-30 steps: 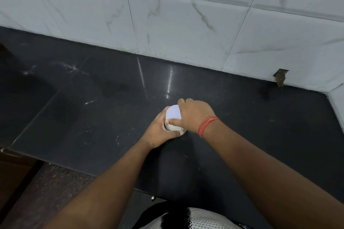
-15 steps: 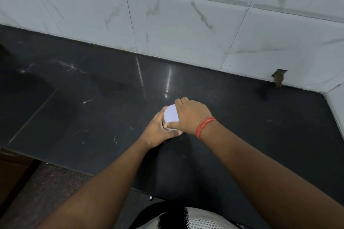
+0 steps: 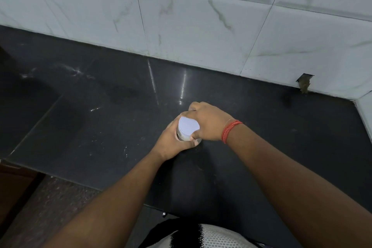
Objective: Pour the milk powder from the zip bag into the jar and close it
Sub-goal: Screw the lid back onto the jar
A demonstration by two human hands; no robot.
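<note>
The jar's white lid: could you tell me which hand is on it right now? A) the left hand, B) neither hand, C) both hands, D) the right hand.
D: the right hand, with red threads at the wrist, grips the white lid from above, while the left hand holds the jar body below it.

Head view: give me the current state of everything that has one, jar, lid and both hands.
jar: upright on the black counter, contents hidden.
lid: white, sitting on the jar; how tight, cannot tell.
left hand: wrapped round the jar body.
right hand: fingers curled over the lid rim.
</note>
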